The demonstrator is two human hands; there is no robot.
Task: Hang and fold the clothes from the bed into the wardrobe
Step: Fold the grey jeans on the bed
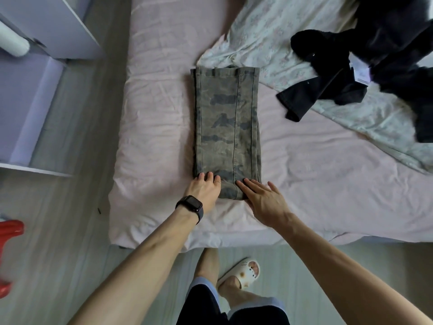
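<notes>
A pair of camouflage trousers [226,127] lies folded into a long narrow strip on the pink bed sheet [159,109], running away from me. My left hand [206,188], with a dark watch on its wrist, rests on the near left corner of the strip, fingers curled over the fold. My right hand [262,198] lies flat with straight fingers on the near right corner. A heap of black clothes [365,55] lies at the far right of the bed, on a floral blanket [269,43].
White wardrobe panels and an open shelf [35,95] stand to the left of the bed, across a strip of wooden floor [77,207]. A red plastic object [9,242] sits at the left edge. My legs and a white slipper [243,273] are at the bed's foot.
</notes>
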